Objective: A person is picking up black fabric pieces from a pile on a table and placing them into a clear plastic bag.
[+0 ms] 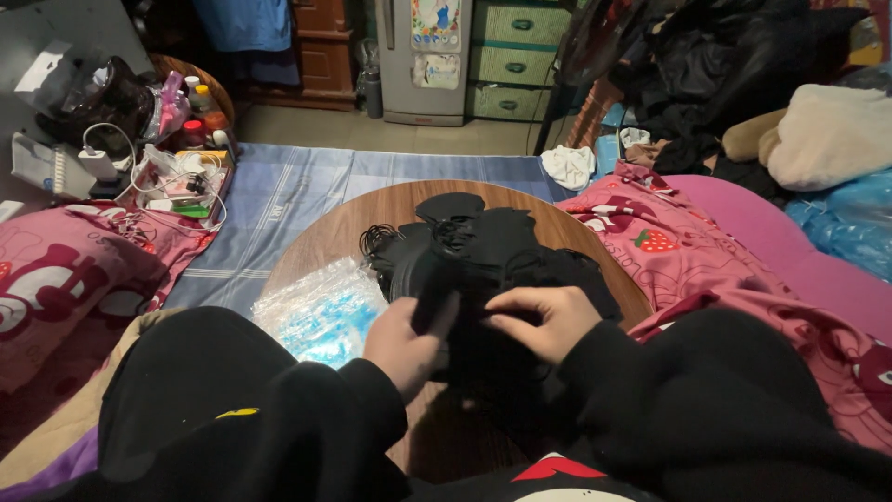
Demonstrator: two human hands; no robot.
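Gripping a dark, rolled piece of black fabric, the left hand (pixel 406 341) sits just below the middle of the frame with its thumb and fingers curled around the cloth. Beside it, the right hand (pixel 546 321) presses down on the same heap, fingers bent and pinching a fold of the material. Both hands work at the near edge of a pile of black fabric pieces (pixel 483 256) with thin elastic loops, which fills the centre of the frame.

The pile rests on a round wooden table (pixel 362 223), its brown top showing at the far rim and at lower centre. Left of the hands, a crinkled clear plastic bag (pixel 321 311) with blue contents lies on the table's edge.

Beyond the table, a blue striped sheet (pixel 279 195) covers the floor. Pink printed bedding (pixel 669 246) lies to the right, and more of it at the left. At the upper left, a small round stand (pixel 200 79) holds bottles and white cables. A grey refrigerator (pixel 423 60) and green drawers (pixel 516 56) stand at the top, with dark clothes heaped at the upper right.
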